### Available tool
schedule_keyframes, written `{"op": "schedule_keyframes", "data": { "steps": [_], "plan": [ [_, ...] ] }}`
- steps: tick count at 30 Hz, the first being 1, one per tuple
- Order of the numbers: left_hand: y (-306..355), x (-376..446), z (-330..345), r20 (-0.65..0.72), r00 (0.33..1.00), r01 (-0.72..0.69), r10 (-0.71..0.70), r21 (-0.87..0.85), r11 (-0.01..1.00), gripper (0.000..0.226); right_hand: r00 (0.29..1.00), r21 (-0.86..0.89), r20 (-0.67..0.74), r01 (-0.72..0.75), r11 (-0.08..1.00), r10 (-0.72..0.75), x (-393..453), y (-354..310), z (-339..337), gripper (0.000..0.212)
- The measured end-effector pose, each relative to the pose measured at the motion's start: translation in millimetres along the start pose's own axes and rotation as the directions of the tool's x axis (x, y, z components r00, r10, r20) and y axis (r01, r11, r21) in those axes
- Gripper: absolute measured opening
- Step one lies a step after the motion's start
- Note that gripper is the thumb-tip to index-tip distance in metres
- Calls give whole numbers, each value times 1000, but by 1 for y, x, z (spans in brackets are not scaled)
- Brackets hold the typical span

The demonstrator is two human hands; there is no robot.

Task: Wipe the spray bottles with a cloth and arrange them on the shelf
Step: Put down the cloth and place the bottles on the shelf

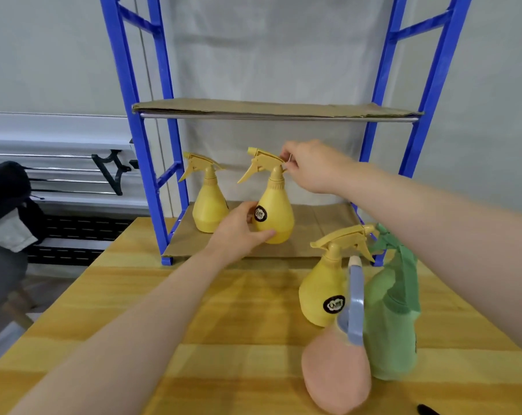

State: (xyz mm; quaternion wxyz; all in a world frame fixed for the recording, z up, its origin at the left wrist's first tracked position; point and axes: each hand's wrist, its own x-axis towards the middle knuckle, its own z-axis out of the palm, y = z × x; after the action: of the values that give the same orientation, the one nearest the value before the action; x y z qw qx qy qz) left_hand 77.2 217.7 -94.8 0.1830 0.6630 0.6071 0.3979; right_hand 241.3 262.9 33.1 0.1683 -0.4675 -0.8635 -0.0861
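Yellow spray bottle on lower shelf, near front edge; left hand gripping its body, right hand pinching its head. Risk judged: tipping off that edge if nudged on release.

On the blue shelf's cardboard-lined lower level, the left hand holds a yellow spray bottle's body while the right hand pinches behind its trigger head. A second yellow bottle stands just beside it. On the wooden surface stand yellow, green and pink bottles.
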Motion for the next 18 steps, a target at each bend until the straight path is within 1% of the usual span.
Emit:
{"op": "schedule_keyframes", "data": {
  "steps": [4, 8, 15, 18],
  "plan": [
    [-12, 29, 17, 27, 999, 45, -44, -38, 998, 74, 999, -6, 41, -2, 1000, 2, 23, 16, 21, 22],
    [-22, 49, 31, 36, 998, 56, -54, -66, 996, 74, 999, -5, 44, -1, 1000, 2, 41, 27, 32, 22],
    [-37, 63, 38, 36, 999, 41, -41, 5, 999, 76, 997, -16, 75, 3, 1000, -2, 51, 38, 49, 22],
    [-42, 65, 40, 45, 998, 49, -49, 7, 999, 75, 996, -1, 87, -12, 1000, 12, 51, 39, 51, 27]
  ]
}}
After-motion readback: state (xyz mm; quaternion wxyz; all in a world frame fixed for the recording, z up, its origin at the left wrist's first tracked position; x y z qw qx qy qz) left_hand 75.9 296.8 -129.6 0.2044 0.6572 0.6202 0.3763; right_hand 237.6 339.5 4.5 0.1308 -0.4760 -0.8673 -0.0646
